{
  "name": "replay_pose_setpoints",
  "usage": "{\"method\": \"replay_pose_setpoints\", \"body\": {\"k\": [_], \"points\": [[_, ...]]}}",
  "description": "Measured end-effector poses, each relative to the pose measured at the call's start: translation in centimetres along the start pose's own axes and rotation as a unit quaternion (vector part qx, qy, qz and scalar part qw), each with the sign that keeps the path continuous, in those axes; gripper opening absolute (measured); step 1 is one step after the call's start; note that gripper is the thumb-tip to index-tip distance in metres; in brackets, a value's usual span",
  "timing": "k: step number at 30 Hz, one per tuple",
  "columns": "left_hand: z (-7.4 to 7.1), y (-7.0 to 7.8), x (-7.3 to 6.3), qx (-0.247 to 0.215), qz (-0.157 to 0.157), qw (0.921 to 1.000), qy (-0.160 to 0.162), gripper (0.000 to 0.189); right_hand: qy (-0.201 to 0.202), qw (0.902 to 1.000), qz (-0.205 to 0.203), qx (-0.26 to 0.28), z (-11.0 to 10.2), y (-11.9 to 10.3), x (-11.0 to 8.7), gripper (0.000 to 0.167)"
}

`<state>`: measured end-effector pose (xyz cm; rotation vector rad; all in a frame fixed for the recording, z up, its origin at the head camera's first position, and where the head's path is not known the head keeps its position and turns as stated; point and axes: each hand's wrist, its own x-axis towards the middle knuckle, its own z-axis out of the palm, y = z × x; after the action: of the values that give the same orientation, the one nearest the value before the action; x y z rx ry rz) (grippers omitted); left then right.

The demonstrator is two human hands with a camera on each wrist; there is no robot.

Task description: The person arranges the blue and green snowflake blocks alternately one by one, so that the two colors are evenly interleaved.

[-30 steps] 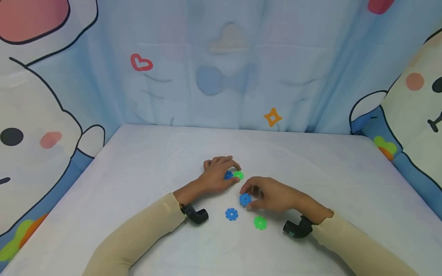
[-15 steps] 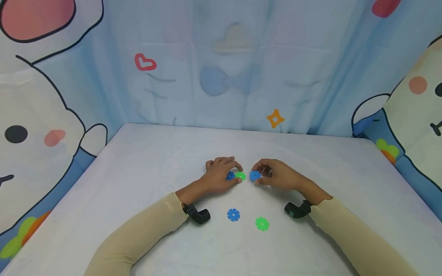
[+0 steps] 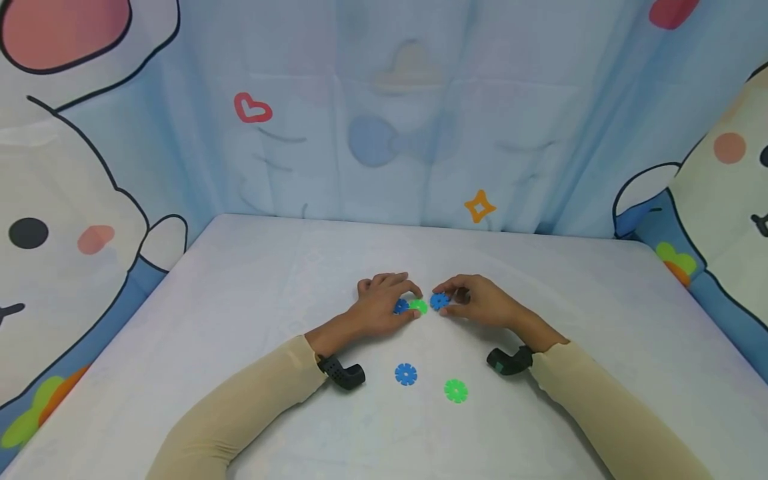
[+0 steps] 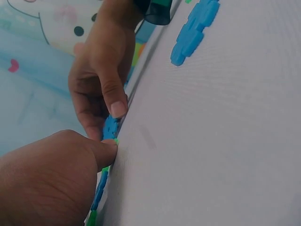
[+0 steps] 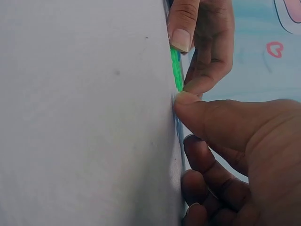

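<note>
From the head view I have the left hand (image 3: 381,307) on the white bench (image 3: 288,267), its thumb and index finger curled partway closed, pinching the gripped green disc (image 3: 418,307) by opposite edges. At 9 o'clock from that disc, the tucked blue disc (image 3: 401,306) shows partly under the palm. I have the right hand (image 3: 486,303) at 3 o'clock, its fingers bent into a narrow pinch on the raised blue disc (image 3: 439,301), which sits tilted just beside the gripped green disc; I cannot tell whether their edges touch. At 7 o'clock from the raised blue disc, the loose blue disc (image 3: 405,374) lies flat, and nearly at 6 o'clock lies the loose green disc (image 3: 456,391), both well apart from the hands.
</note>
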<state>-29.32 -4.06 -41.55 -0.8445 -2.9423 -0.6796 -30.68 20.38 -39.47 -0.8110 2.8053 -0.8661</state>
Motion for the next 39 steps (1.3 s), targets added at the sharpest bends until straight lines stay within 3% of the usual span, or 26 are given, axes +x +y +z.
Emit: {"method": "replay_pose_setpoints", "body": {"k": [14, 39], "points": [[-0.27, 0.25, -0.17, -0.006, 0.003, 1.0000, -0.001, 0.028, -0.022, 0.9997, -0.005, 0.004, 0.47, 0.01, 0.14, 0.032], [-0.21, 0.13, -0.10, -0.010, 0.002, 1.0000, 0.000, 0.028, -0.023, 0.9997, 0.004, -0.011, 0.41, -0.75, -0.05, 0.032]]}}
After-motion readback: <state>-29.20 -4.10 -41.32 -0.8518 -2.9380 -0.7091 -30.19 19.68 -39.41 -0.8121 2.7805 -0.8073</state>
